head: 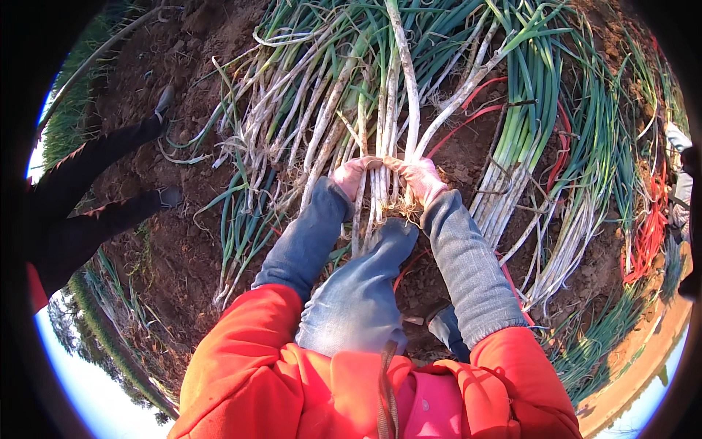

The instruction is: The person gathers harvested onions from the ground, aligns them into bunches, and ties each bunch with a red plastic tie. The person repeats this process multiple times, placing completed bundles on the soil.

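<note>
My left hand (352, 174) and my right hand (421, 176), both in pinkish, soil-marked gloves, meet around the white stalks of several long green onions (387, 129). The fingertips come together at the front of this bunch. Its roots hang just above my knee, and the leaves point away from me. A pair of thick white stalks (408, 82) passes through the right hand and splays apart further up. Behind the left hand lies a loose heap of green onions (307, 104), roots towards me. My palms are hidden.
On the right are a neat bundle of green onions (513, 159) and a looser bunch (570, 236). Red plastic straps (460, 129) run over the soil, with a tangle of red strapping (650, 230) further right. Another person's legs (104, 159) stand at left.
</note>
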`<action>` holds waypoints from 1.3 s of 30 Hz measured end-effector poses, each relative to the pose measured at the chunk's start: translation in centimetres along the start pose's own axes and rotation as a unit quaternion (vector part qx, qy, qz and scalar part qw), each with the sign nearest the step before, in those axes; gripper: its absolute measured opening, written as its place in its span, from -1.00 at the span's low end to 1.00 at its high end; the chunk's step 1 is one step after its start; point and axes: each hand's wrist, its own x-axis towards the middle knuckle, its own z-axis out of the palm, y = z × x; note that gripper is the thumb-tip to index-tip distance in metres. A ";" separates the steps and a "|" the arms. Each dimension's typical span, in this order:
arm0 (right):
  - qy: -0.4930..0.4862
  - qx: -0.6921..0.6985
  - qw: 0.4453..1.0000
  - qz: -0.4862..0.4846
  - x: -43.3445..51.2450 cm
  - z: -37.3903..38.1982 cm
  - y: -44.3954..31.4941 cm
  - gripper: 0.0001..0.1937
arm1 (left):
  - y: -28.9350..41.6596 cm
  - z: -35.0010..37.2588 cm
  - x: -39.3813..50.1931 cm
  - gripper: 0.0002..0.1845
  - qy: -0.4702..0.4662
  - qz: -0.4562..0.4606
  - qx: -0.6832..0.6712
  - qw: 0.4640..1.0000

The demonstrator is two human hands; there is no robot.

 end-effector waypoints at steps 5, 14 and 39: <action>0.034 -0.036 0.998 -0.042 -0.7 -1.3 -0.7 -0.68 | -1.2 -2.6 0.1 -0.64 0.025 -0.097 -0.022 0.995; 0.004 0.010 0.996 -0.086 -0.6 -0.4 1.4 -0.63 | 2.3 2.0 0.0 -0.81 0.054 -0.214 -0.121 0.968; -0.152 0.103 0.980 -0.077 -13.1 -5.3 -10.3 -0.71 | 1.7 -5.1 0.0 -0.67 0.178 -0.232 0.252 0.922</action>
